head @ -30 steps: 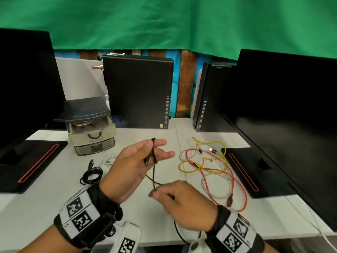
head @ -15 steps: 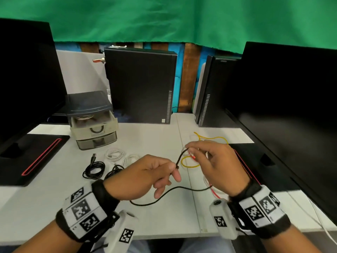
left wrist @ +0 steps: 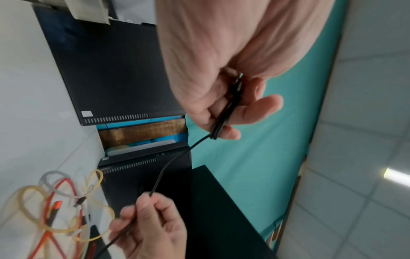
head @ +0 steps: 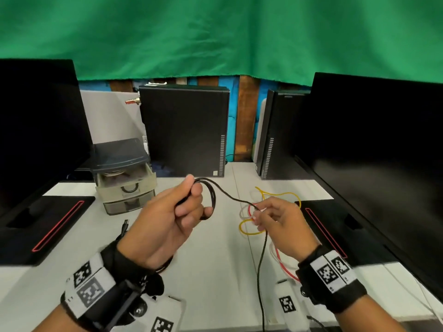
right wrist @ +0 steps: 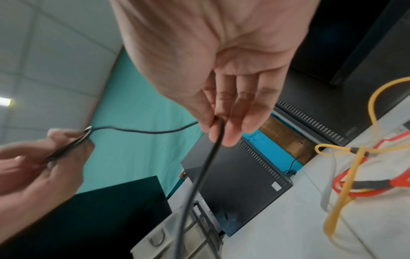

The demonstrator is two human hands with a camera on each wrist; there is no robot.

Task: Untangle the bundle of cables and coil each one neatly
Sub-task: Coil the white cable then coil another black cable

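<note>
**Black cable mid-coil, held in both hands above desk**

Left hand (head: 167,219) raised over the desk, thumb and curled fingers clamped on a small coil of the black cable (head: 230,197); a couple of loops stick out past the fingertips. In the left wrist view the loops run pinched between thumb and fingers (left wrist: 255,108). Right hand (head: 280,226) pinches the same cable between thumb and fingertips (right wrist: 230,129), other fingers loosely extended. Cable spans the gap between the hands in a shallow sag, then drops from the right hand toward the near desk edge and out of view.

Under and behind the right hand, on the white desk (head: 215,259): tangle of yellow cable (head: 275,194), red cable (head: 282,262) and white cable (head: 243,209), loops overlapping, partly hidden by the hand. Left of the left hand, a black plug end (head: 125,222) on the desk, rest hidden.

Further out: small drawer unit (head: 124,180) back left, two upright computer cases (head: 184,130) at the back, dark monitors (head: 378,149) on both sides, green cloth (head: 215,32) above.
</note>
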